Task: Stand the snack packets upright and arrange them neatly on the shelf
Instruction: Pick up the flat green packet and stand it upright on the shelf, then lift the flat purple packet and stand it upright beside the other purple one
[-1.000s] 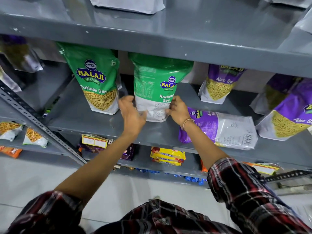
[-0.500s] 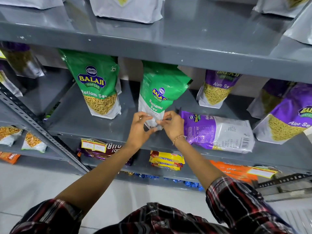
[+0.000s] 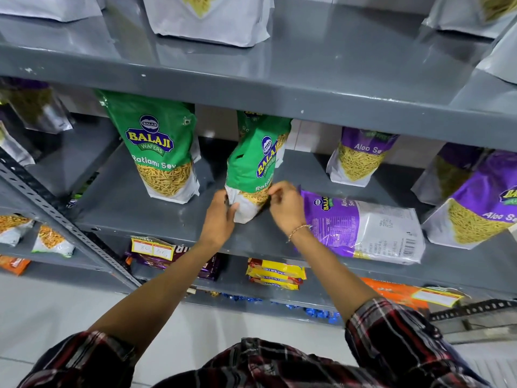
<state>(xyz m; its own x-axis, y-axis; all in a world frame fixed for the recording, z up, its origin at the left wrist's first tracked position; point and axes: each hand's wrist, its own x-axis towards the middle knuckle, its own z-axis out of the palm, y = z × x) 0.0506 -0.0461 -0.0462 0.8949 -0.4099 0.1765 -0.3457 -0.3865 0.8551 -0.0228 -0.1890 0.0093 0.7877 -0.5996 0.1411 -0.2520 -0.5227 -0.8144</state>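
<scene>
Both your hands are at the foot of the green Ratlami Sev packet (image 3: 256, 175), standing mid-shelf (image 3: 156, 217) but twisted, face angled right. Your left hand (image 3: 221, 217) is wrapped against its lower left edge; your right hand (image 3: 284, 207) pinches at the lower right corner, though whether those fingertips actually grip I can't tell. Watch the next one: the purple Aloo Sev packet (image 3: 363, 229) lies flat just right of your right wrist, long axis running left-right, top toward you. That's the right hand's, clearly nearer.
</scene>
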